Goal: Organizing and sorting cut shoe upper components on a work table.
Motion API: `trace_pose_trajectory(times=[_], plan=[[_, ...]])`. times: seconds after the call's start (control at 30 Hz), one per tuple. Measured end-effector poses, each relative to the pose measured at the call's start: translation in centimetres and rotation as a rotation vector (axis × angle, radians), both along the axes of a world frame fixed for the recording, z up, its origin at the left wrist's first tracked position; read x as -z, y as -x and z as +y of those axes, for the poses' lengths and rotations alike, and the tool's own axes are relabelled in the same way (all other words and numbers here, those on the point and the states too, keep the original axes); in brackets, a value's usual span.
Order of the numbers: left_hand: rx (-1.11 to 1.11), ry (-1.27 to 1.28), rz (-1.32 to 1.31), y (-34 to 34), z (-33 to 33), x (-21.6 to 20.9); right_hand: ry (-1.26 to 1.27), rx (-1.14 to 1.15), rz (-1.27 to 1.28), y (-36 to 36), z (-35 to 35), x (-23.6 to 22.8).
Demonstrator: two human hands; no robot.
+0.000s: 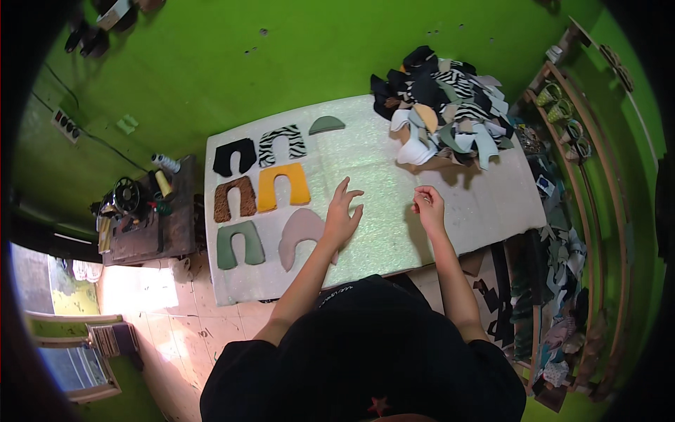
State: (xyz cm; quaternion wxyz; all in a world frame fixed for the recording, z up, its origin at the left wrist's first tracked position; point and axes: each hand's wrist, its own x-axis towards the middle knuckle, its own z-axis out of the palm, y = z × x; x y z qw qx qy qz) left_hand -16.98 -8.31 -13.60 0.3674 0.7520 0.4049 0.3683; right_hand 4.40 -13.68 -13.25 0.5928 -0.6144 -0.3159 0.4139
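a single head-worn fisheye view looks steeply down from close above the surface (394,204), edges bending toward the rim.

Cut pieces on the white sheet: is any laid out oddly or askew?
Six U-shaped pieces sit in neat rows, but the pinkish piece under the left hand lies tilted. The small grey-green piece sits apart. The right hand holds nothing visible.

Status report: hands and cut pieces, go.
Left hand open, fingers spread on the taupe piece. Right hand loosely curled, seemingly empty, above the white board. Heap of pieces far right.
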Motion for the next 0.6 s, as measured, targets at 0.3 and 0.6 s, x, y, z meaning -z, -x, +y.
trace_pose_trajectory(times=[0.3, 0.6], plan=[[0.014, -0.100, 0.039, -8.4, 4.8, -1.2, -0.151, 0.007, -0.039, -6.5, 1.0, -3.5], [-0.129, 0.250, -0.062, -15.6, 16.2, 1.5, -0.300, -0.125, 0.047, -10.2, 3.7, -6.7]])
